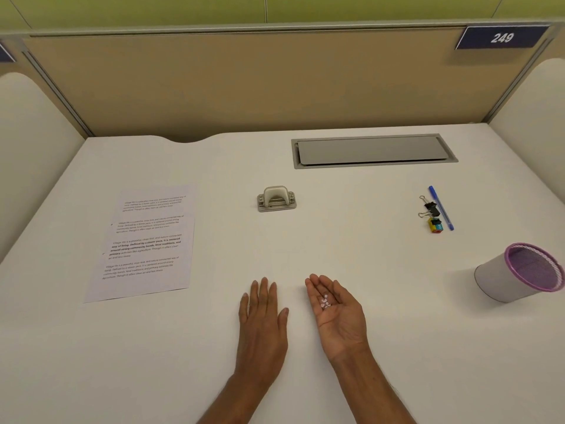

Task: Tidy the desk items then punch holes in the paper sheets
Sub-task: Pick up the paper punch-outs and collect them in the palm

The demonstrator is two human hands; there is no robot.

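Fingers of the right hand lay loosely cupped, palm up, cradling small white paper discs, the left hand flat on the white counter, with the purple-rimmed mesh cup well right, nearer that right hand.

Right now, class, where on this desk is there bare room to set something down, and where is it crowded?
Bare: the wide stretch between the hole punch and the pen; the strip between the paper sheets and the left hand; the near corners outside both arms. Crowded: binder clips beside the pen, far right.
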